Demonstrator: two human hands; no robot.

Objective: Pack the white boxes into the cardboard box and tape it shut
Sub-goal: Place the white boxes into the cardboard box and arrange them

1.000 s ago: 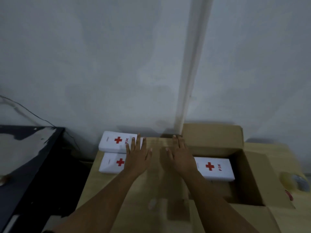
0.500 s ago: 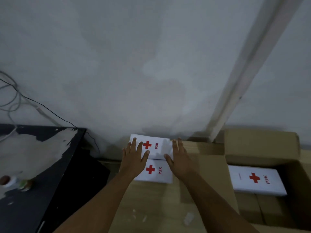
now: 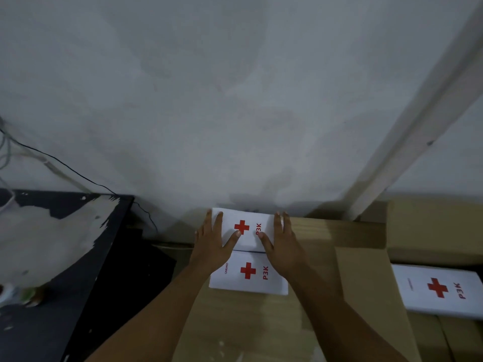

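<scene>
Two white boxes with a red cross lie one behind the other on the wooden table by the wall. My left hand (image 3: 214, 241) clasps the left end of the far white box (image 3: 251, 228), thumb on its top. My right hand (image 3: 283, 244) clasps its right end the same way. The near white box (image 3: 248, 274) lies flat just in front, partly under my wrists. A third white box (image 3: 441, 291) rests inside the open cardboard box (image 3: 423, 226) at the right, whose left flap (image 3: 366, 283) lies spread over the table.
A black side table (image 3: 65, 257) with worn paint stands to the left, with a small bottle (image 3: 15, 293) on it and cables behind. The grey wall rises right behind the boxes. A pale vertical trim (image 3: 418, 126) runs up the wall at the right.
Both hands have reached forward from the near box and closed around the ends of the far white box. The view has shifted left, so the cardboard box sits further right.
</scene>
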